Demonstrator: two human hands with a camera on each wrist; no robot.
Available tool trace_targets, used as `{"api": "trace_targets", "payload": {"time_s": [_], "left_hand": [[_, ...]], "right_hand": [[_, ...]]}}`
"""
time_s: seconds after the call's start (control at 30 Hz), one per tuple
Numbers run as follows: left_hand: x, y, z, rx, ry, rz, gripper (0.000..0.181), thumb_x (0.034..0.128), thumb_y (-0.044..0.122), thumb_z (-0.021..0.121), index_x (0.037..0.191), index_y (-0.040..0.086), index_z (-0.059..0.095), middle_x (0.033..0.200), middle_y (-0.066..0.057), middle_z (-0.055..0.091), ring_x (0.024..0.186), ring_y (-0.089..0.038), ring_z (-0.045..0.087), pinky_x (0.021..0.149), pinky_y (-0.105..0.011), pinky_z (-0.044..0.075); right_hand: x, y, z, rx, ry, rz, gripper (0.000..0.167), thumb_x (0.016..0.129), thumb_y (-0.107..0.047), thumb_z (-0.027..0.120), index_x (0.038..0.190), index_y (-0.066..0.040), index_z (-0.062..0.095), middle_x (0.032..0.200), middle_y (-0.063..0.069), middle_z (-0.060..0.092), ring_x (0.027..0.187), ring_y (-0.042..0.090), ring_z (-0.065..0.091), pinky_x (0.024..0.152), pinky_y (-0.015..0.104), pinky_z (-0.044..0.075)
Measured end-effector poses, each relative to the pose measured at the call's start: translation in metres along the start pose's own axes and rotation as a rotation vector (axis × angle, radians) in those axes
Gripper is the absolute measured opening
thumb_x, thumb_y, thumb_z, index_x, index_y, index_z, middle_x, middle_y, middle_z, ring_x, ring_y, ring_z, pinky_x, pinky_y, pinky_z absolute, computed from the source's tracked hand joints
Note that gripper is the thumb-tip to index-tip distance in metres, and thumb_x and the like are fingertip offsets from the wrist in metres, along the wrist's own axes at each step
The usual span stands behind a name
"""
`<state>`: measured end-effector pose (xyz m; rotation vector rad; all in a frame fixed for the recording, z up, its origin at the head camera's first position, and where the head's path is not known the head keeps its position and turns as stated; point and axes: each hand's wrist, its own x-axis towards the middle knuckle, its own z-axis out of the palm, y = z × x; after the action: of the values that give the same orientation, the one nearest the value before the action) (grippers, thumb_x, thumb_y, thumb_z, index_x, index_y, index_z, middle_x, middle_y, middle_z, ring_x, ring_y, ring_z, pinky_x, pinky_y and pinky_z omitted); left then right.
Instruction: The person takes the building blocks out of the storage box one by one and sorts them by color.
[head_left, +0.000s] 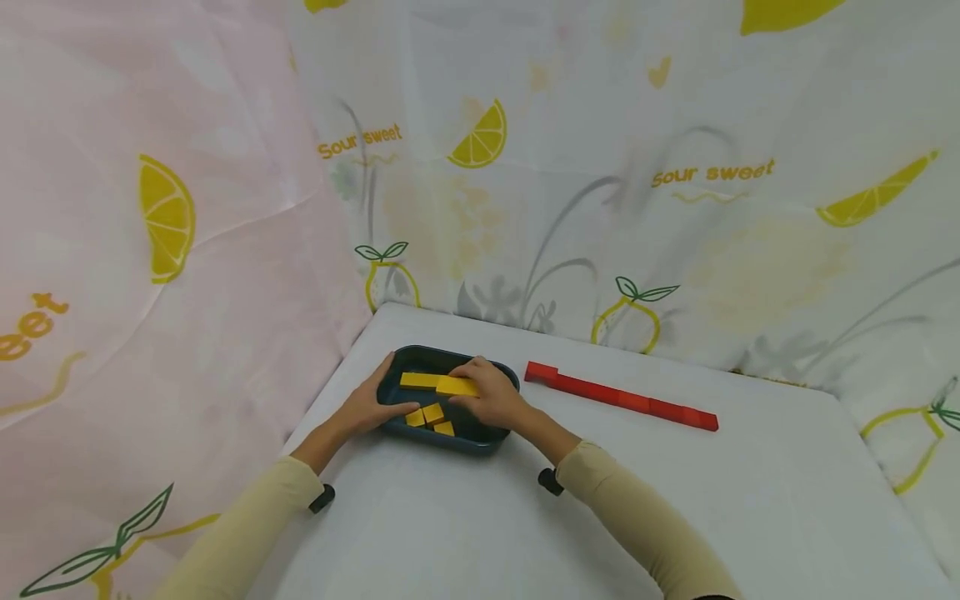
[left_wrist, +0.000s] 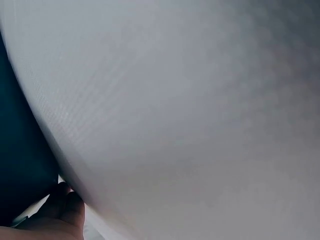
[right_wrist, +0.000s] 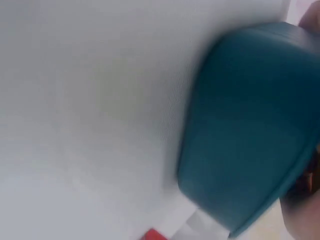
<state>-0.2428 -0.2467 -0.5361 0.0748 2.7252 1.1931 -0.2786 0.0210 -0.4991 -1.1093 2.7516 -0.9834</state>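
A dark teal tray [head_left: 442, 447] sits on the white table with yellow blocks in it. At its left end my left hand [head_left: 366, 407] grips the wall, fingers outside and thumb over the rim near several small yellow blocks [head_left: 445, 428]. My right hand [head_left: 492, 397] reaches in over the right side and holds a yellow block [head_left: 456, 386] between thumb and fingers. That block lines up with another yellow block [head_left: 420, 381] to its left. The right wrist view shows mostly the tray's outer wall [right_wrist: 245, 120]; the held block is hidden there.
To the right of the tray, a long row of red blocks [head_left: 615, 396] lies slantwise on the white table [head_left: 450, 517], its left end bent. A lemon-print cloth [head_left: 555, 217] hangs behind the table and along the left side.
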Motion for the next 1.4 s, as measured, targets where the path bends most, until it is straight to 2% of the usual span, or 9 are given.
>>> {"api": "trace_targets", "payload": {"time_s": [0.17, 0.3, 0.53, 0.73, 0.83, 1.07, 1.13, 1.4], "left_hand": [[0.001, 0.002, 0.003, -0.002, -0.006, -0.009, 0.113, 0.0817, 0.055, 0.074, 0.16, 0.026, -0.002, 0.167, -0.013, 0.006, 0.151, -0.044, 0.014, 0.115, -0.069, 0.019], [0.001, 0.003, 0.003, -0.003, -0.016, -0.01, 0.116, 0.0795, 0.059, 0.074, 0.16, 0.028, -0.003, 0.167, -0.013, 0.006, 0.15, -0.044, 0.014, 0.115, -0.07, 0.019], [0.0, 0.0, -0.004, 0.025, -0.004, -0.02, 0.116, 0.0788, 0.061, 0.073, 0.16, 0.031, -0.003, 0.167, -0.015, 0.007, 0.149, -0.047, 0.015, 0.113, -0.071, 0.021], [0.002, -0.001, -0.004, 0.014, -0.007, -0.01, 0.116, 0.0781, 0.062, 0.074, 0.16, 0.029, -0.003, 0.167, -0.014, 0.006, 0.15, -0.045, 0.015, 0.114, -0.07, 0.019], [0.002, -0.002, -0.002, 0.015, -0.012, -0.007, 0.116, 0.0788, 0.062, 0.073, 0.16, 0.028, -0.003, 0.167, -0.014, 0.006, 0.15, -0.045, 0.015, 0.114, -0.07, 0.02], [0.001, -0.005, -0.001, 0.016, -0.002, -0.016, 0.116, 0.0785, 0.062, 0.073, 0.16, 0.028, -0.003, 0.167, -0.013, 0.005, 0.151, -0.044, 0.014, 0.115, -0.07, 0.019], [0.001, -0.004, -0.001, 0.019, -0.002, -0.013, 0.116, 0.0788, 0.062, 0.073, 0.16, 0.028, -0.003, 0.167, -0.014, 0.005, 0.15, -0.045, 0.014, 0.114, -0.07, 0.019], [0.0, -0.002, 0.0, 0.006, -0.005, -0.013, 0.115, 0.0796, 0.061, 0.073, 0.16, 0.028, -0.003, 0.167, -0.013, 0.005, 0.151, -0.044, 0.014, 0.115, -0.069, 0.019]], "right_hand": [[-0.018, 0.016, -0.019, 0.077, 0.088, -0.012, 0.036, 0.09, -0.022, 0.073, 0.123, -0.01, 0.065, 0.115, 0.007, 0.06, 0.098, 0.017, 0.055, 0.091, 0.032, 0.054], [-0.036, 0.033, -0.039, 0.135, 0.151, 0.044, 0.035, 0.089, -0.019, 0.075, 0.122, -0.01, 0.066, 0.114, 0.006, 0.061, 0.099, 0.018, 0.055, 0.089, 0.031, 0.053], [-0.066, 0.065, -0.06, 0.293, 0.208, 0.237, 0.037, 0.09, -0.013, 0.072, 0.125, -0.009, 0.064, 0.122, 0.013, 0.061, 0.102, 0.026, 0.054, 0.085, 0.028, 0.047], [-0.082, 0.08, -0.06, 0.4, 0.183, 0.445, 0.041, 0.091, -0.019, 0.07, 0.13, -0.008, 0.061, 0.133, 0.015, 0.056, 0.115, 0.031, 0.05, 0.092, 0.031, 0.052], [-0.086, 0.087, -0.055, 0.44, 0.163, 0.516, 0.041, 0.09, -0.021, 0.072, 0.129, -0.009, 0.063, 0.133, 0.014, 0.056, 0.115, 0.03, 0.049, 0.092, 0.03, 0.053], [-0.084, 0.098, -0.036, 0.39, 0.102, 0.511, 0.037, 0.087, -0.016, 0.075, 0.124, -0.011, 0.069, 0.13, 0.011, 0.062, 0.113, 0.029, 0.054, 0.095, 0.037, 0.054], [-0.083, 0.099, -0.032, 0.382, 0.093, 0.533, 0.037, 0.086, -0.015, 0.076, 0.123, -0.014, 0.07, 0.127, 0.008, 0.062, 0.111, 0.026, 0.054, 0.094, 0.036, 0.054], [-0.08, 0.094, -0.022, 0.3, 0.022, 0.509, 0.036, 0.085, -0.015, 0.078, 0.12, -0.014, 0.072, 0.118, 0.003, 0.067, 0.103, 0.02, 0.056, 0.094, 0.037, 0.052]]}}
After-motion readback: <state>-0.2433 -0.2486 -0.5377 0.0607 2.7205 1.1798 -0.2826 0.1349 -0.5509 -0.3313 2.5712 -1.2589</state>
